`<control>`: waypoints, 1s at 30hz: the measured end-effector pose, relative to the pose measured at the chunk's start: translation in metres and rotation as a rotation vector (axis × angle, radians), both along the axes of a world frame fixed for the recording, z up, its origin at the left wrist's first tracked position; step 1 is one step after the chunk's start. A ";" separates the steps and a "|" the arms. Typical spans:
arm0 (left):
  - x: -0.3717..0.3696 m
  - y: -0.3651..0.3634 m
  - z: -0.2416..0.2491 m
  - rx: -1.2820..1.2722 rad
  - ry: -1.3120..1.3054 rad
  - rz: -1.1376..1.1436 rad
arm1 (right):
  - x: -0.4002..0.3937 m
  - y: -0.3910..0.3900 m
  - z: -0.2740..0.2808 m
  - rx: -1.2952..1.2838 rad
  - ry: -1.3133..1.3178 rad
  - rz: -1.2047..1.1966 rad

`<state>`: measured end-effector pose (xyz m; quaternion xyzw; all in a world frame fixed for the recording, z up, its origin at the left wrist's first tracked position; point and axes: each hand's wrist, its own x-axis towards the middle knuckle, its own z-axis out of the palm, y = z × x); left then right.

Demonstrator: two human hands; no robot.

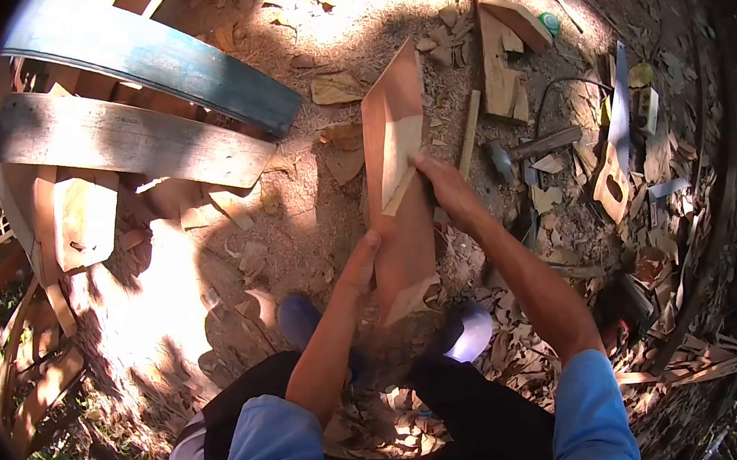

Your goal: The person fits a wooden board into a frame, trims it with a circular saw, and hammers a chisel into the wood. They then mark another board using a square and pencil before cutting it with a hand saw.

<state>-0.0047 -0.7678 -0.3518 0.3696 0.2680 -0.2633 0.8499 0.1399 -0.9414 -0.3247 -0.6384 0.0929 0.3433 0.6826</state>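
A long reddish-brown wooden board (405,253) with slanted ends stands out in front of me, between my feet and the ground ahead. My left hand (361,263) grips its left edge near the lower half, thumb uppermost. Higher up, my right hand (448,192) holds the right edge, with its fingertips at a pale, slanted piece of wood (400,149) that overlaps the middle of the board. The fingers beneath the board are hidden.
At right lie a handsaw (619,133), a hammer (541,145), wood offcuts (501,74) and a green round item (550,24). Large planks (131,139) are stacked at left. Wood chips and dry leaves cover the ground around my shoes (468,332).
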 end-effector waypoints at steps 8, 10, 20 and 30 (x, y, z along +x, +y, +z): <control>0.022 -0.020 -0.017 -0.093 -0.230 0.012 | 0.017 -0.033 -0.019 -0.356 -0.193 -0.012; 0.021 -0.008 -0.008 -0.074 -0.183 0.070 | 0.015 -0.032 -0.014 -0.429 -0.312 0.075; 0.024 0.051 0.087 1.295 -0.684 0.339 | -0.001 0.047 0.002 -0.550 -0.778 0.990; -0.003 0.075 0.009 1.091 -0.241 0.097 | 0.001 0.081 0.015 -0.583 -1.264 1.207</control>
